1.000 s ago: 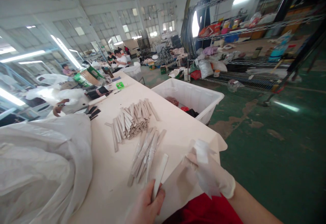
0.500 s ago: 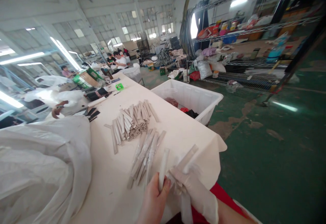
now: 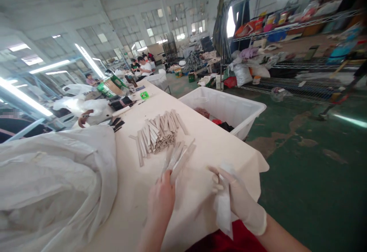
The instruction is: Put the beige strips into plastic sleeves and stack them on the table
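Observation:
My bare left hand (image 3: 163,192) is closed on a flat beige strip (image 3: 183,160) over the small near pile. The other strips in that pile (image 3: 174,153) lie partly under it, some with a shiny wrapping. My right hand (image 3: 236,196), in a thin whitish glove, pinches a thin, translucent white plastic sleeve (image 3: 223,210) that hangs toward my lap. Its fingertips are a bit blurred. Beyond the near pile sits a larger stack of beige folded strips (image 3: 157,133) on the pale-covered table (image 3: 197,191).
A large white cloth bundle (image 3: 57,183) covers the table's left. A white plastic bin (image 3: 243,114) with dark and red cloth stands against the right edge. Dark strips (image 3: 117,124) and a green tray (image 3: 144,95) lie farther back. Wire shelving (image 3: 286,66) stands right; people sit far off.
My left hand has moved left with its strip, onto the near pile. My right hand has shifted right, apart from the left, with the plastic sleeve hanging from it. The view has turned slightly left.

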`<state>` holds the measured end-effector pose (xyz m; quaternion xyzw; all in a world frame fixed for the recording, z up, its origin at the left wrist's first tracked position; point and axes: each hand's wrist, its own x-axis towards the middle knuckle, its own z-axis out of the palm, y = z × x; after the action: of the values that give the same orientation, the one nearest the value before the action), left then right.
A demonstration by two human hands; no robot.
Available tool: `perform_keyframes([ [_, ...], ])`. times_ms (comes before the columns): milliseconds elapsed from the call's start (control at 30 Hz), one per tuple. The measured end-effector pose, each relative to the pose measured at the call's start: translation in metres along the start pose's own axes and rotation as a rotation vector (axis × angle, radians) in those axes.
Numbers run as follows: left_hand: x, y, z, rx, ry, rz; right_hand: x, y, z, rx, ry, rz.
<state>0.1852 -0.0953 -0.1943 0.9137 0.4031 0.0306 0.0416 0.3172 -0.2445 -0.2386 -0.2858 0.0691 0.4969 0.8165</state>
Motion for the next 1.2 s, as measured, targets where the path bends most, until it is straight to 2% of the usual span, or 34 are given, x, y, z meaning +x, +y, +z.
perform_keyframes([
  [67,0.015,-0.004,0.004,0.118,0.045,0.059,0.003,-0.011,-0.001,0.07,-0.023,0.057],
  [167,0.025,-0.002,0.014,0.131,0.034,0.15,0.006,-0.018,-0.003,0.101,-0.063,0.111],
  [233,0.023,0.003,0.014,0.046,0.038,0.13,0.006,-0.019,-0.004,0.083,-0.079,0.098],
  [300,0.016,0.013,0.006,-0.135,0.012,0.089,0.007,-0.017,-0.004,0.063,-0.078,0.064],
  [367,0.007,0.026,-0.004,-0.387,-0.098,0.098,0.008,-0.013,-0.005,0.045,-0.083,0.03],
  [433,-0.001,0.04,-0.011,-0.64,-0.264,0.134,0.008,-0.01,-0.006,0.012,-0.095,0.009],
  [533,-0.007,0.056,-0.011,-0.873,-0.416,0.112,0.007,-0.007,-0.006,-0.117,-0.019,-0.053],
  [633,-0.009,0.063,-0.007,-0.928,-0.402,0.077,0.0,-0.005,-0.005,-0.228,0.082,-0.149],
  [800,-0.009,0.065,-0.006,-0.841,-0.362,0.11,-0.012,0.004,-0.002,-0.398,-0.005,-0.225],
  [933,-0.011,0.064,-0.005,-0.848,-0.422,0.106,-0.013,0.002,0.007,-0.39,0.054,-0.187],
  [1033,-0.013,0.063,-0.002,-0.897,-0.476,0.079,-0.014,-0.003,0.015,-0.317,0.04,-0.151],
  [1200,-0.015,0.065,0.001,-1.044,-0.445,0.043,-0.009,-0.003,0.008,-0.385,0.202,-0.203],
])
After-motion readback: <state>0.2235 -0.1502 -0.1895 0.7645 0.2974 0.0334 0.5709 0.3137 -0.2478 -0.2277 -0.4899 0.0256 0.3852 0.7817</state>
